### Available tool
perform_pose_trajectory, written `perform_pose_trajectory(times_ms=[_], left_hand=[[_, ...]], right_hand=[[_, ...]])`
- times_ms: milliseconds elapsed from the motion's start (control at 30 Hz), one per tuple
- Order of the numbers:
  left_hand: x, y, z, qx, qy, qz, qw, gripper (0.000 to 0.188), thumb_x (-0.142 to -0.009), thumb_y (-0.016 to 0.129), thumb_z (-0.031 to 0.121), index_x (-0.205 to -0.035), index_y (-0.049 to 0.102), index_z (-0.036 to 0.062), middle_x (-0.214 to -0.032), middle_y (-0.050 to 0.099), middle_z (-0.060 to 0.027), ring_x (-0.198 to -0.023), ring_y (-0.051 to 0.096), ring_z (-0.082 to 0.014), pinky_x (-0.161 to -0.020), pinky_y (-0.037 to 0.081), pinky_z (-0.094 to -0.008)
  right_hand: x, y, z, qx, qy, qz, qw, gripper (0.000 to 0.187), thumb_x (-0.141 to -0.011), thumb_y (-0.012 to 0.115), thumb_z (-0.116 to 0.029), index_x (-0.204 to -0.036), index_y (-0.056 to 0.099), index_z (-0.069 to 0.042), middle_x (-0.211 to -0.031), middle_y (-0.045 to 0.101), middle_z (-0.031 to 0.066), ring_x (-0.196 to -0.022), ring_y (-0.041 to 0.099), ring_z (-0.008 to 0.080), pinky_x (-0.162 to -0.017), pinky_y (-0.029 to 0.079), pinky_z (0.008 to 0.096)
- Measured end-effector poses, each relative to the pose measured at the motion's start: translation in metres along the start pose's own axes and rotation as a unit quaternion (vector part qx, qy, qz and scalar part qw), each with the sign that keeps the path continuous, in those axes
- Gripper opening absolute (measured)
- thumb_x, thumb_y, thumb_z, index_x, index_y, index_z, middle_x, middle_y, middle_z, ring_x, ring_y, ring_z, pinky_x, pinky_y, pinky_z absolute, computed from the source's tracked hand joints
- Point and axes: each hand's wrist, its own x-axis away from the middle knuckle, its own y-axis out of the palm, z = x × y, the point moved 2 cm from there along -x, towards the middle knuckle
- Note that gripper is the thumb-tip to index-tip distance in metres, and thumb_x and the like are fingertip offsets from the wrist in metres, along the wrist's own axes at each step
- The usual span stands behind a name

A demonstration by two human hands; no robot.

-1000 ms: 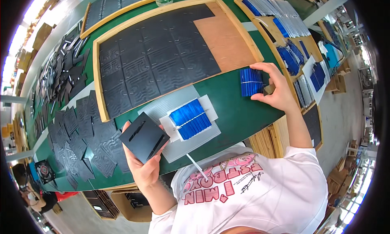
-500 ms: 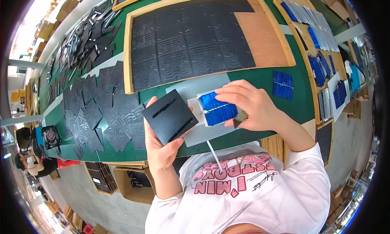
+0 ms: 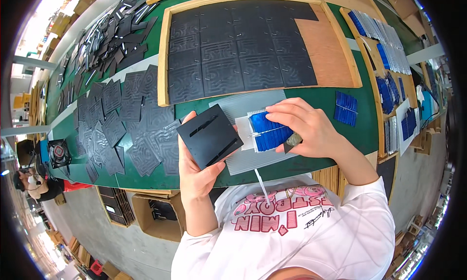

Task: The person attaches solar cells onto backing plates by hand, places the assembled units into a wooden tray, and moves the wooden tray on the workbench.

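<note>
My left hand (image 3: 197,175) grips a black square plate (image 3: 209,136) with two dark slots, tilted and held above the table. Fingers and thumb wrap round its lower edges. My right hand (image 3: 306,127) closes on the right side of a blue ribbed block of strips (image 3: 268,129), fingertips on its upper edge and thumb near the lower one. A pale thread-like line crosses the blue block, and white sheets (image 3: 244,129) show at its left side. Under my right palm sits a small greyish-green lump (image 3: 293,140), partly hidden. Below both hands lies a grey ribbed mat (image 3: 243,161).
A wooden frame (image 3: 164,61) with rows of black square plates stands beyond my hands. At left lie loose patterned plates (image 3: 114,127) and a heap of black strips (image 3: 116,42). Another blue block (image 3: 346,109) and a wooden tray (image 3: 372,78) of blue and silvery pieces are at right.
The whole view has shifted slightly, with the table things now a little further right. Both hands keep their holds on the black plate and the blue block.
</note>
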Motion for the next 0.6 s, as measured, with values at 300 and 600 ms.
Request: perform_pose_trajectory(times_ms=[300,600], left_hand=[[0.002,-0.002,-0.005,-0.013,-0.046,-0.074,0.996,0.105,-0.060,0.059,-0.019,-0.153,0.018,0.0091,-0.142,0.045,-0.0191,-0.131,0.050,-0.0395,-0.108,0.041,-0.0499],[0.013,-0.011,-0.020,0.008,-0.113,-0.192,0.975,0.106,-0.053,0.057,-0.013,-0.152,0.026,0.0071,-0.151,0.027,-0.0379,-0.129,0.048,-0.0513,-0.106,0.040,-0.0582]], right_hand=[[0.002,-0.004,0.003,-0.032,-0.002,0.013,0.999,0.068,-0.065,0.087,-0.032,-0.123,0.059,-0.011,-0.124,0.063,0.0067,-0.110,0.060,0.0300,-0.079,0.057,0.0361],[0.003,-0.006,0.001,-0.061,0.003,0.022,0.998,0.073,-0.061,0.090,-0.027,-0.125,0.058,-0.013,-0.125,0.062,0.0063,-0.111,0.059,0.0302,-0.081,0.056,0.0374]])
